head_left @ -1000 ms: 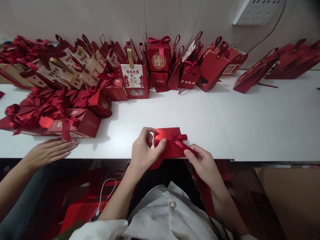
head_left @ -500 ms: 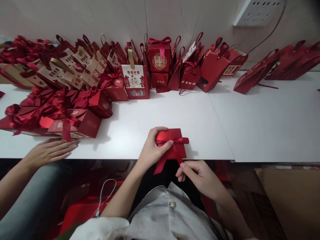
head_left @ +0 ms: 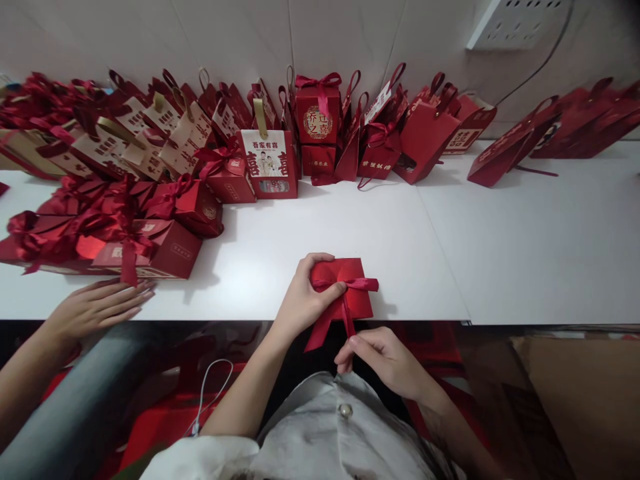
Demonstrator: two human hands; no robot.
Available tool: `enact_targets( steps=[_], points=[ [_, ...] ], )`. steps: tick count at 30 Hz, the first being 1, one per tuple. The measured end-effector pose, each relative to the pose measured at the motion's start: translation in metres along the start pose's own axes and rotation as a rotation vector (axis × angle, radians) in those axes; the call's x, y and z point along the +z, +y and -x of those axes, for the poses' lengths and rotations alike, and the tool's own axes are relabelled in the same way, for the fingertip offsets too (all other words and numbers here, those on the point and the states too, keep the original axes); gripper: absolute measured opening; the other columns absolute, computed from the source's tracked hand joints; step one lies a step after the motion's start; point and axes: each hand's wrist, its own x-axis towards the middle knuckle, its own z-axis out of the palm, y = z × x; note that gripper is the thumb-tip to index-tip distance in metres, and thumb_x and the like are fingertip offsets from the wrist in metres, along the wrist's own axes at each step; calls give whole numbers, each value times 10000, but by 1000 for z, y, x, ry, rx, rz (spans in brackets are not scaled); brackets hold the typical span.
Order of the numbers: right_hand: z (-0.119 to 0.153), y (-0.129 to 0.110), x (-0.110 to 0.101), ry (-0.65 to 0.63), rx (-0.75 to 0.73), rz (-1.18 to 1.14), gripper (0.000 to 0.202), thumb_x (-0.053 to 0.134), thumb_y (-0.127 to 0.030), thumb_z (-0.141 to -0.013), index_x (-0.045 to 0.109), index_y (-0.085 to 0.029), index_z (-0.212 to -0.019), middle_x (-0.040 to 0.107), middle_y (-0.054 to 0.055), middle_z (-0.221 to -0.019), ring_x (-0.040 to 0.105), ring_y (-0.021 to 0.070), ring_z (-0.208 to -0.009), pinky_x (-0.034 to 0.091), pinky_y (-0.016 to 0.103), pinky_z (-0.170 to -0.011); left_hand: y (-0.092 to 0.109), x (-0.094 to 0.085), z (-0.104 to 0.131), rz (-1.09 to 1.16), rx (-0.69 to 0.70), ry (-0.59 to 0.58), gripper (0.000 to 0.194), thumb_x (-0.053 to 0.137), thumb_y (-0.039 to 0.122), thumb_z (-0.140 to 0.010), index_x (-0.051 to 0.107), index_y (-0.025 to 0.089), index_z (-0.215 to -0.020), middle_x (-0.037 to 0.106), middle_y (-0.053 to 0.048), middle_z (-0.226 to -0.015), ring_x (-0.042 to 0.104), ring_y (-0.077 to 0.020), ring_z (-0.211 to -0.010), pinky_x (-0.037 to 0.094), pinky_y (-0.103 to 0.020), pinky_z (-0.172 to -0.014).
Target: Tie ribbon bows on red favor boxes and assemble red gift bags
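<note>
A small red gift box (head_left: 357,305) sits at the front edge of the white table, with a red ribbon (head_left: 363,285) tied across its top. My left hand (head_left: 313,293) is closed round the box's left side, its thumb pressing on the ribbon at the middle. One ribbon tail hangs over the table edge below that thumb. Another tail runs down to my right hand (head_left: 373,353), which pinches its end between thumb and fingers just off the table edge. The underside of the box is hidden.
Red gift boxes (head_left: 270,167) with ribbon handles line the wall. More bow-tied boxes (head_left: 165,250) lie at left, where another person's hand (head_left: 107,303) rests flat on the white table (head_left: 320,227). A cardboard box (head_left: 580,393) stands below at right; a socket strip (head_left: 515,27) hangs above.
My right hand has moved down and slightly left, drawing the ribbon tail straighter and tighter. My left hand and the box have stayed nearly in place.
</note>
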Motion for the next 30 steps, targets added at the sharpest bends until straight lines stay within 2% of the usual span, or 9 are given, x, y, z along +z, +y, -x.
enact_targets(
  steps=[3,9,13,18,21,23,25,28,30],
  points=[
    [2,1,3,-5,-75,-23,482,426,-482,-914,724,-161,-713,701,58,-633,645,147,-604,507,266,-613,-1,0,0,-17,16,-1,344,688,235,-702,574,226,-1027,574,-22,-932,534,-149,-772,446,-269,-699],
    [-4,9,9,7,-40,123,402,407,-386,-945,732,-176,-837,725,51,-745,654,139,-669,499,249,-644,0,0,1,-27,12,9,339,672,240,-714,570,229,-1037,566,-13,-913,526,-148,-761,441,-271,-699],
    [-4,6,6,-42,-74,172,398,406,-353,-946,741,-190,-805,725,37,-720,657,140,-667,495,246,-642,0,0,1,-34,13,5,345,677,235,-703,569,229,-1031,565,-10,-911,522,-148,-760,441,-274,-707],
    [0,-5,-11,-53,-128,410,331,451,-335,-929,741,-221,-817,723,30,-754,644,167,-740,468,280,-708,0,-1,1,-27,23,4,359,684,232,-693,568,225,-1033,562,-18,-914,527,-164,-804,441,-280,-723],
    [5,-13,-33,-62,-72,492,304,493,-382,-907,715,-212,-786,704,32,-772,625,170,-726,449,287,-697,0,-2,2,-45,25,-4,357,680,239,-700,565,225,-1038,559,-17,-919,528,-165,-810,438,-278,-720],
    [6,-17,-47,30,-11,450,368,466,-446,-907,671,-199,-727,672,29,-711,603,160,-665,440,280,-648,1,-2,2,-55,18,-9,357,677,243,-706,560,223,-1043,560,-18,-917,531,-164,-806,437,-277,-714],
    [2,-19,-57,201,-23,384,429,430,-521,-900,614,-195,-692,602,16,-626,562,151,-611,424,276,-610,2,-2,2,-67,-2,-17,363,673,251,-712,550,219,-1053,564,-23,-931,539,-168,-820,439,-282,-725],
    [-14,-19,-56,402,-136,290,396,484,-567,-857,554,-200,-724,535,-5,-633,519,143,-624,412,270,-622,5,-2,1,-70,-21,-36,372,665,278,-725,533,212,-1066,572,-40,-1006,554,-186,-890,440,-301,-784],
    [-26,-18,-48,417,-168,225,358,541,-540,-832,524,-201,-722,518,-15,-654,503,132,-634,403,257,-623,4,-2,1,-50,-12,-52,383,653,307,-741,518,211,-1087,571,-52,-1062,561,-198,-941,441,-317,-826]
  ],
)
